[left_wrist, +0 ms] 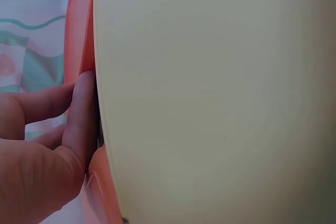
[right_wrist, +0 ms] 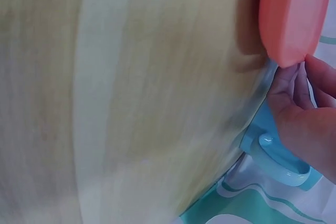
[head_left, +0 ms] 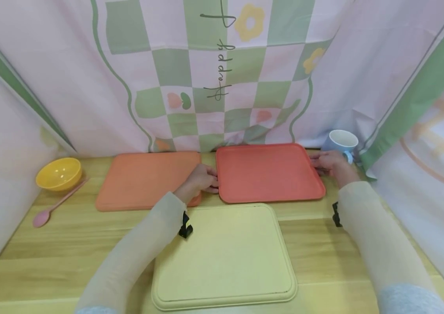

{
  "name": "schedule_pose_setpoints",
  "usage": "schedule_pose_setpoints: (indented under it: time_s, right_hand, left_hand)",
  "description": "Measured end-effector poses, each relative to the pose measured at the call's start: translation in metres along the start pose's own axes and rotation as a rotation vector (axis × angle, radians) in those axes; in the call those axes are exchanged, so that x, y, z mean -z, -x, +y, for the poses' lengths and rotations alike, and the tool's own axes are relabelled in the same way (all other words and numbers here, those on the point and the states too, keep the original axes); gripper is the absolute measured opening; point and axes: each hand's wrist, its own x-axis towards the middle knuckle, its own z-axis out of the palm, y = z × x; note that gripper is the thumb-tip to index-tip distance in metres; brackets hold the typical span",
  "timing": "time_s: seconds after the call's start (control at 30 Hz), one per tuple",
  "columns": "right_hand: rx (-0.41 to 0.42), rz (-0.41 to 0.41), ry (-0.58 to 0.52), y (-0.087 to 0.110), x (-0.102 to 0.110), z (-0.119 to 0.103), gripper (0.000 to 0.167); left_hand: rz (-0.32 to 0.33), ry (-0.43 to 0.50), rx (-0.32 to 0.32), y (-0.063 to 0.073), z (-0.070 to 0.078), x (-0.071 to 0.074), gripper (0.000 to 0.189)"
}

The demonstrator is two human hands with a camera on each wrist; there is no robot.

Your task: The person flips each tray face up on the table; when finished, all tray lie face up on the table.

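Observation:
A red rectangular tray (head_left: 269, 172) lies at the back of the table, right of centre. My left hand (head_left: 202, 178) grips its left edge, reaching into the gap beside an orange tray (head_left: 147, 181). At the opposite edge, my right hand (head_left: 332, 163) pinches the red tray's rim. In the right wrist view the thumb and fingers of that hand (right_wrist: 307, 124) meet at the end of the red tray (right_wrist: 296, 14). The left wrist view shows fingers (left_wrist: 81, 111) against the red tray's edge, partly behind a pale yellow tray (left_wrist: 210, 87).
The pale yellow tray (head_left: 226, 257) lies in front, between my forearms. A blue mug (head_left: 341, 139) stands right behind my right hand. A yellow bowl (head_left: 59, 174) and pink spoon (head_left: 42, 218) are at far left. A patterned curtain (head_left: 222, 65) hangs along the back edge.

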Motion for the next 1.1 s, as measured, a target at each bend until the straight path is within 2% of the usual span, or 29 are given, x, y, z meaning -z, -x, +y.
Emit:
schedule_pose_setpoints:
  time_s: [0.17, 0.43, 0.63, 0.8, 0.97, 1.1]
  right_hand:
    - [-0.018, -0.008, 0.028, -0.001, 0.0, 0.004, 0.057]
    - [0.0, -0.019, 0.036, 0.003, -0.001, 0.005, 0.056]
    - [0.019, 0.036, 0.155, 0.001, -0.001, 0.004, 0.05]
    - [0.111, 0.063, 0.28, 0.004, -0.002, 0.002, 0.046]
    - [0.219, 0.114, 0.426, 0.013, -0.004, -0.006, 0.042]
    - [0.238, 0.132, 0.448, 0.022, -0.009, -0.016, 0.041]
  left_hand:
    - [-0.015, -0.026, 0.006, 0.0, 0.001, 0.001, 0.025]
    - [-0.02, -0.041, -0.005, 0.003, 0.003, 0.002, 0.026]
    - [-0.032, -0.028, -0.01, 0.002, 0.002, 0.005, 0.028]
    - [-0.047, 0.02, -0.013, 0.005, 0.003, 0.012, 0.04]
    - [-0.049, 0.017, -0.036, 0.011, 0.004, 0.02, 0.047]
    - [-0.067, 0.025, -0.055, 0.017, 0.006, 0.028, 0.047]
